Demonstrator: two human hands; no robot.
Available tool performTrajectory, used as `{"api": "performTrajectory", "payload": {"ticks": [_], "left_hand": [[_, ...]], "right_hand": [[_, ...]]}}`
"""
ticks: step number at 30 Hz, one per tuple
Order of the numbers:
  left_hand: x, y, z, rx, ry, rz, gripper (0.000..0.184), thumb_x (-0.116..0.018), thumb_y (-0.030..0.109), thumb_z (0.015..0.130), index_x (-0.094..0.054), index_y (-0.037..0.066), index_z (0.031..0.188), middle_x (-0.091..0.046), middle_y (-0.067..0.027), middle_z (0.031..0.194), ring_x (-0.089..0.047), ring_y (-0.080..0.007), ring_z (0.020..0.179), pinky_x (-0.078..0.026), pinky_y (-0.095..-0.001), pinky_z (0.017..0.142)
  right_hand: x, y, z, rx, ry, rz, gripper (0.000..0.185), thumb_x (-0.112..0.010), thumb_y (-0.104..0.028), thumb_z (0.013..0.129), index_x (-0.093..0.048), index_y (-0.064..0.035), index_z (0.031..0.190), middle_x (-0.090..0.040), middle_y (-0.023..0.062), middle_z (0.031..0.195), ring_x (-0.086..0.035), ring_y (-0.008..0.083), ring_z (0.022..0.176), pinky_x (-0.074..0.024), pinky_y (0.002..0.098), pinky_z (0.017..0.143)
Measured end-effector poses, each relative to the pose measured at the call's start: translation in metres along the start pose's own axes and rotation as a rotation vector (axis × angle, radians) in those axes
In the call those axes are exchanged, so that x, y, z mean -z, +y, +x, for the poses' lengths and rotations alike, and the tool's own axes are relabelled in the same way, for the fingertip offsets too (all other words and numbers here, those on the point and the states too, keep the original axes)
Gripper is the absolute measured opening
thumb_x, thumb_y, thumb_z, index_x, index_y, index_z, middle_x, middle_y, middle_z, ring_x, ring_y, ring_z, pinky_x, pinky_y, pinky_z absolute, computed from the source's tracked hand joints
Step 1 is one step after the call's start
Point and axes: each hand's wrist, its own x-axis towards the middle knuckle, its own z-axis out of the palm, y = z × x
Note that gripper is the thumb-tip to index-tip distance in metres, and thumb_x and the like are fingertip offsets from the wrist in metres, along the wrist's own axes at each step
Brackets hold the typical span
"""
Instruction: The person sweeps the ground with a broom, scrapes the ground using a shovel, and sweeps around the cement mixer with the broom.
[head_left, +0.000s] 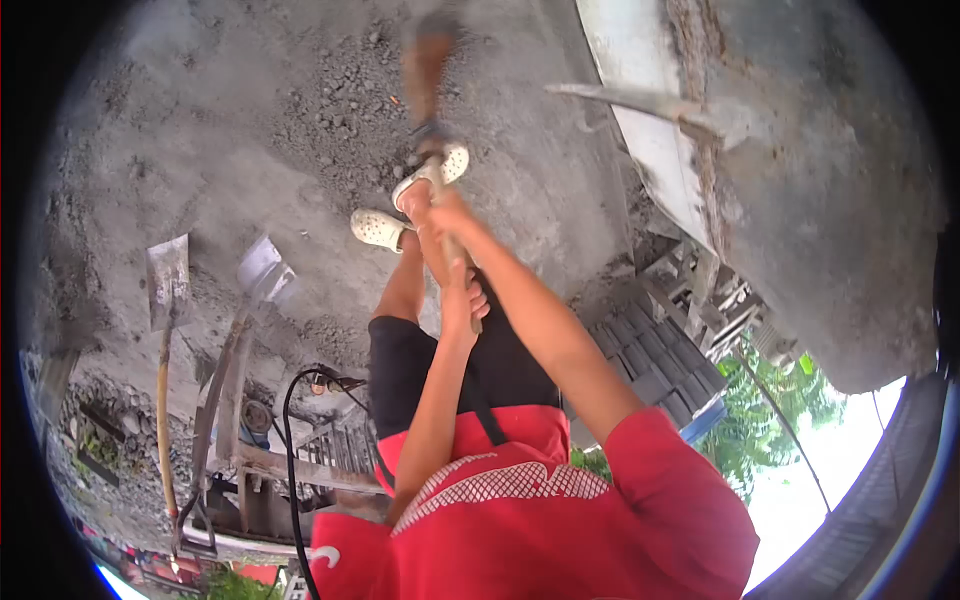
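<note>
Both of my hands are wrapped around the wooden handle of a shovel (449, 245). My left hand (464, 303) is closed near the handle's end, in front of my dark shorts. Farther along the shaft, my right hand (452, 214) is closed nearer the blade. The rusty brown blade (425, 80) points away from me and is smeared by motion, so its exact shape is unclear. Below and around it lies loose grey gravel (345, 95) on the grey ground. My feet, in pale clogs (378, 229), stand close to the shaft.
Two more shovels (168, 285) (265, 268) lie to the left, blades outward. A black cable (287, 430) runs near my left side. On the right is a large grey drum-like body (830, 220) with a pointed projection (625, 97). Stacked grey blocks (655, 360) stand below it.
</note>
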Motion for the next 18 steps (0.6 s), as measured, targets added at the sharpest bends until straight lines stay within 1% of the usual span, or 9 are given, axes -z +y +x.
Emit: {"api": "performTrajectory", "payload": {"ticks": [2, 5, 7, 9, 12, 14, 16, 17, 18], "left_hand": [[0.019, -0.024, -0.031, -0.075, 0.07, -0.021, 0.036, -0.047, 0.043, 0.087, -0.041, 0.01, 0.076, -0.031, 0.0058, 0.049, -0.029, -0.0052, 0.034, -0.023, -0.02, 0.031], [-0.024, -0.044, -0.107, -0.143, 0.174, 0.069, 0.035, -0.041, 0.041, 0.091, -0.042, 0.008, 0.076, -0.033, 0.0036, 0.046, -0.034, -0.007, 0.032, -0.027, -0.0224, 0.028], [-0.054, -0.081, -0.124, -0.11, 0.091, 0.076, 0.039, -0.043, 0.046, 0.088, -0.045, 0.008, 0.081, -0.037, 0.0035, 0.048, -0.036, -0.0077, 0.034, -0.028, -0.0227, 0.031], [-0.066, -0.105, -0.125, 0.012, -0.088, -0.121, 0.039, -0.044, 0.047, 0.087, -0.045, 0.009, 0.077, -0.038, 0.0029, 0.048, -0.037, -0.0087, 0.034, -0.028, -0.0234, 0.031], [-0.068, -0.1, -0.095, 0.204, -0.222, -0.069, 0.04, -0.046, 0.048, 0.086, -0.045, 0.011, 0.072, -0.038, 0.0023, 0.046, -0.036, -0.0097, 0.033, -0.028, -0.0246, 0.031], [-0.064, -0.09, -0.053, 0.145, -0.299, 0.042, 0.04, -0.049, 0.048, 0.085, -0.043, 0.012, 0.069, -0.036, 0.0026, 0.047, -0.034, -0.0097, 0.033, -0.028, -0.025, 0.031], [-0.057, -0.068, -0.005, 0.116, -0.243, -0.038, 0.035, -0.053, 0.042, 0.084, -0.044, 0.012, 0.069, -0.034, 0.0038, 0.048, -0.03, -0.0089, 0.034, -0.025, -0.0235, 0.032], [-0.049, -0.056, 0.014, 0.155, -0.237, -0.079, 0.037, -0.052, 0.043, 0.084, -0.045, 0.01, 0.07, -0.037, 0.0031, 0.049, -0.033, -0.0085, 0.035, -0.027, -0.0244, 0.032], [-0.037, -0.061, 0.017, 0.117, -0.172, -0.148, 0.037, -0.051, 0.043, 0.085, -0.044, 0.01, 0.071, -0.035, 0.0036, 0.049, -0.032, -0.0078, 0.035, -0.026, -0.0239, 0.032]], "right_hand": [[-0.011, -0.033, -0.078, -0.064, -0.073, 0.047, 0.05, -0.051, -0.004, 0.076, -0.036, -0.006, 0.124, -0.059, 0.0143, 0.076, -0.049, 0.0163, 0.044, -0.0418, 0.0305, 0.036], [0.019, -0.024, -0.155, -0.02, -0.182, 0.195, 0.048, -0.056, -0.012, 0.078, -0.037, -0.0078, 0.122, -0.053, 0.0071, 0.067, -0.043, 0.0118, 0.039, -0.0387, 0.0271, 0.034], [0.061, -0.026, -0.188, -0.083, -0.211, 0.256, 0.042, -0.059, -0.015, 0.079, -0.04, -0.0052, 0.115, -0.046, 0.0019, 0.059, -0.041, 0.0084, 0.037, -0.0361, 0.0248, 0.032], [0.087, -0.011, -0.201, -0.059, -0.014, 0.1, 0.025, -0.057, -0.013, 0.079, -0.044, -0.0004, 0.095, -0.045, 0.0035, 0.054, -0.043, 0.0108, 0.036, -0.0358, 0.027, 0.03], [0.119, 0.013, -0.172, -0.045, 0.157, 0.073, 0.023, -0.056, -0.013, 0.078, -0.044, -0.0011, 0.094, -0.044, 0.0038, 0.053, -0.043, 0.012, 0.036, -0.0364, 0.0272, 0.031], [0.134, 0.027, -0.124, -0.026, 0.208, 0.065, 0.017, -0.054, -0.01, 0.077, -0.046, -0.0003, 0.088, -0.045, 0.0048, 0.052, -0.044, 0.0142, 0.036, -0.0371, 0.0286, 0.031], [0.131, 0.034, -0.068, -0.059, 0.224, 0.01, 0.009, -0.053, -0.009, 0.075, -0.048, -0.0011, 0.074, -0.045, 0.0042, 0.05, -0.045, 0.0155, 0.036, -0.0373, 0.0302, 0.034], [0.121, 0.038, -0.047, -0.075, 0.23, -0.022, 0.014, -0.052, -0.011, 0.075, -0.048, -0.0028, 0.064, -0.044, 0.0028, 0.048, -0.044, 0.0155, 0.036, -0.0372, 0.0307, 0.036], [0.102, 0.038, -0.045, -0.061, 0.112, -0.081, 0.012, -0.052, -0.01, 0.075, -0.049, -0.0014, 0.066, -0.043, 0.0032, 0.048, -0.045, 0.0159, 0.037, -0.0378, 0.0307, 0.035]]}}
